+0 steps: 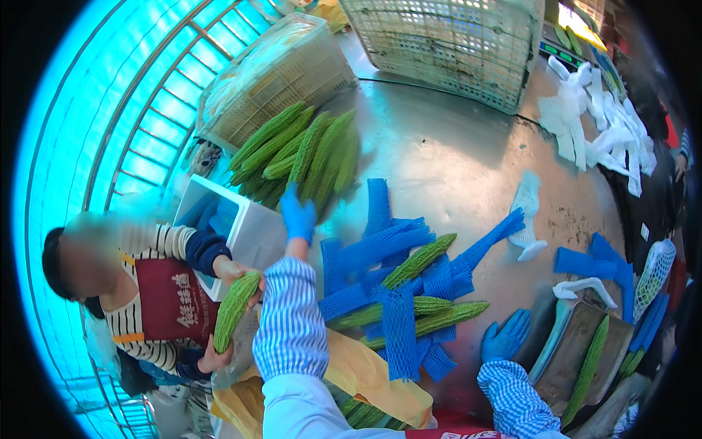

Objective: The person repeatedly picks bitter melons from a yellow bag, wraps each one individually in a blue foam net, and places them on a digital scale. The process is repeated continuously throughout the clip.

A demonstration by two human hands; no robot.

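Observation:
Several green bitter melons (307, 145) lie heaped before a white crate. My left hand (299, 215), in a blue glove, reaches to the heap's near end, its fingers against the melon tips. Whether they grip one is hidden. My right hand (505, 336), also gloved, rests on the metal table (455, 159) with fingers apart and nothing in it. Between my hands, blue foam net sleeves (399, 329) lie in a loose pile. Among them are a few bitter melons (419, 260), some partly covered by the netting.
A co-worker (175, 296) at left holds a bitter melon (237, 313) beside a white foam box (258, 236). Plastic crates (285, 82) stand behind. White net sleeves (609, 120) and a scale (565, 54) are at right. A metal tray (581, 351) bears another melon. An open yellow bag (378, 378) is near me.

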